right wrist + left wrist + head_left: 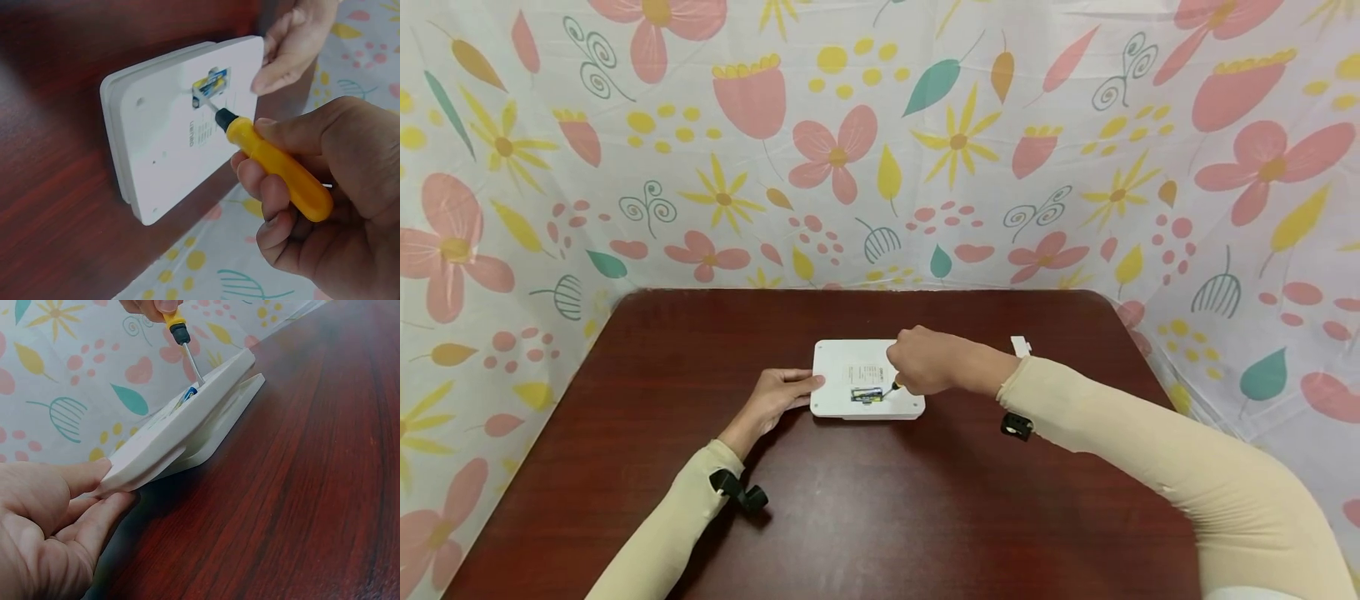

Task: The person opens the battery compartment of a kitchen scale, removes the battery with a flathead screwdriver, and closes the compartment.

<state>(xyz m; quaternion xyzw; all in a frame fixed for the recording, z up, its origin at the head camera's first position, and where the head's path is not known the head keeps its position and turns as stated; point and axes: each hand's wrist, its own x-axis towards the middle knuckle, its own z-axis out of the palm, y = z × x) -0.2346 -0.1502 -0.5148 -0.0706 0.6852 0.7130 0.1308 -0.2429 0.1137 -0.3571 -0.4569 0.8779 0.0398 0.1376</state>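
A white flat device (832, 360) lies underside up on the table, with a printed label and screw holes at its corners. My left hand (771, 396) pinches its left edge, thumb on top and fingers beneath. In my right hand (928, 360) is a screwdriver (284, 172) with a yellow handle and black collar, gripped by thumb and curled fingers. Its metal tip reaches the end of the batteries (867, 395), which sit in the uncovered compartment. The right wrist view shows the blue and yellow batteries (212, 82) under the tip.
A small white battery cover (1020, 345) lies on the dark red-brown table (880, 508), behind the right forearm. A curtain with printed flowers (880, 167) hangs around the table's back and sides. Black camera straps (737, 490) are worn on both wrists.
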